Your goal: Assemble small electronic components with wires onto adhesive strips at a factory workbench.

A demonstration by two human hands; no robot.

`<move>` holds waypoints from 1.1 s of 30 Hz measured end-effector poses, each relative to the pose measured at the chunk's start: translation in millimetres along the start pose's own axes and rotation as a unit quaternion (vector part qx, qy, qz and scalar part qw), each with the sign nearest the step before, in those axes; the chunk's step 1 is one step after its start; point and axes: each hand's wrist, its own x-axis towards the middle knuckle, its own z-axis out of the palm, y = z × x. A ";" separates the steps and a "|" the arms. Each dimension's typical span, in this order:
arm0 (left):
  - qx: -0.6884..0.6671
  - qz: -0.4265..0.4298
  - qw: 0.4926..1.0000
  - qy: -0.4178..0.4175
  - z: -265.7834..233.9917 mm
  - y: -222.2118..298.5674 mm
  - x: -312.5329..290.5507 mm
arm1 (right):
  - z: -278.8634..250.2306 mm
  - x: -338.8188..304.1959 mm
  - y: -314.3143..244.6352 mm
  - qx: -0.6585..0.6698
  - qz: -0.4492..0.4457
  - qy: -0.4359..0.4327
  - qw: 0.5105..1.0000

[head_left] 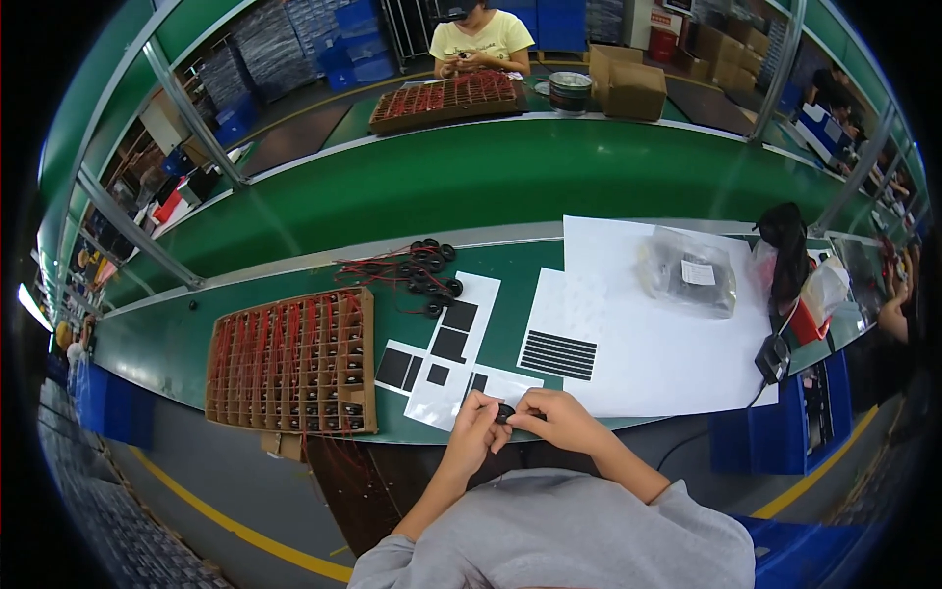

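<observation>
Near the front edge of the green table, a small black round part (504, 413) is pinched between the fingertips of both my hands. My left hand (474, 432) closes on its left side, and my right hand (555, 418) on its right. Fingers cover most of it, so its exact kind cannot be told. Just beyond my hands lie white backing sheets (424, 401) with black square pads (449, 344) on them. Another white sheet carries black strips (559, 354). Several black round parts with red wires (428, 265) lie loose in a pile farther back.
To the left stands a divided cardboard box (290, 363) filled with red-wired parts. A large white sheet (667, 363) on the right bears a clear plastic bag (691, 273). A black adapter (773, 358) sits at the right edge. Across the green conveyor (491, 172) another person (481, 44) works.
</observation>
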 end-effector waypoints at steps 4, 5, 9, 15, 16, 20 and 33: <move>-0.023 -0.006 1.000 -0.009 -2.8 -1.5 1.8 | 1.5 2.4 -5.4 -0.004 0.002 0.005 1.000; -0.025 -0.006 1.000 -0.008 -2.4 -1.4 1.9 | 1.2 3.0 -6.3 -0.014 0.003 0.006 1.000; -0.061 -0.021 0.998 -0.011 0.4 -0.6 -0.6 | 1.4 3.6 -2.2 0.014 0.009 -0.012 1.000; -0.110 -0.044 0.993 -0.006 2.2 5.6 -0.6 | 1.8 3.9 -1.8 0.107 0.023 -0.017 0.994; -0.113 -0.053 0.992 -0.004 2.2 6.0 -1.0 | 2.2 3.7 -2.6 0.111 0.025 -0.019 0.993; -0.107 -0.053 0.993 -0.001 0.4 4.0 -0.5 | 6.7 2.7 1.5 0.108 0.025 -0.021 0.994; -0.206 -0.089 0.974 -0.011 -7.6 -0.5 -0.2 | 7.3 2.3 1.0 0.074 0.004 -0.017 0.997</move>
